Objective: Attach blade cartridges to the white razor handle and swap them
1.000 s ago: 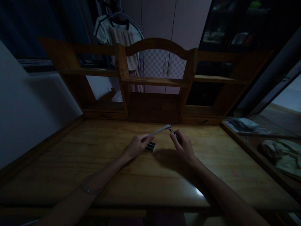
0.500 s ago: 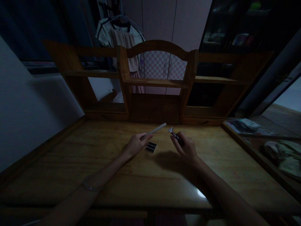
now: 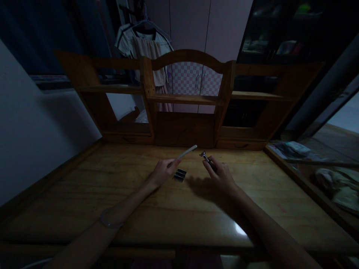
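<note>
Razor-like tool (image 3: pixel 206 158) held in R hand (image 3: pixel 223 175) fingers, metal head (image 3: pixel 202 153) out, prob. for clearance; L hand (image 3: pixel 162 173) fingers grip pale stick (image 3: pixel 187 151).

The stick (image 3: pixel 188 151) is off-white, the T-headed tool (image 3: pixel 206 160) silvery at its head and black along its handle, and the small block (image 3: pixel 180 175) black in bars. Honey-yellow with darker grain streaks, the desk (image 3: pixel 117 209) carries a white glare; the shelf unit (image 3: pixel 185 129) is redder brown. The wardrobe (image 3: pixel 187 26) is dusky pink with pink-and-white checks, the curtain (image 3: pixel 42 33) deep blue, the shirt (image 3: pixel 126 40) whitish with dark trim.
</note>
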Available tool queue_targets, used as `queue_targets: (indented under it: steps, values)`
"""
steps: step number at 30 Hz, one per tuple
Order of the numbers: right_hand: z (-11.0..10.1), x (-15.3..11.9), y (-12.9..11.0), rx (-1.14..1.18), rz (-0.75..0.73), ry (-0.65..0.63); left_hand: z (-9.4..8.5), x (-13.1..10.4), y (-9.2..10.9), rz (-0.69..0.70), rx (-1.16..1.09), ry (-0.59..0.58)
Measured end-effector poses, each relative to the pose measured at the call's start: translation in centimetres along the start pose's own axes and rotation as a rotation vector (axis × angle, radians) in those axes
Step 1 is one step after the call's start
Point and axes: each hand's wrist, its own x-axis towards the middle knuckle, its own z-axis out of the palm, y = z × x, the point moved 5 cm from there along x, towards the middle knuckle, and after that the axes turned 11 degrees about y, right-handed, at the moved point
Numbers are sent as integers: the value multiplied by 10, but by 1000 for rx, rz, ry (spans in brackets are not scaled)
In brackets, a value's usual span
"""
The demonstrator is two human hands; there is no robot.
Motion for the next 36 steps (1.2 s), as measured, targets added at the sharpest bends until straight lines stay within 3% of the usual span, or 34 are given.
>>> queue_targets:
  steps: [17,19,24,26,36]
  values:
    - [4,-2,-2,-46,-14,-33,7,-5,4,43,15,-135]
    - [4,-2,-3,-37,-18,-30,6,-4,4,39,14,-111]
    - [3,-1,-3,-19,-16,-21,-8,0,1,-16,-7,87]
    - [3,-1,-3,-17,-19,-21,-10,-2,3,-19,-27,100]
    - [5,-1,-1,-32,-7,-22,6,-8,9,64,3,-96]
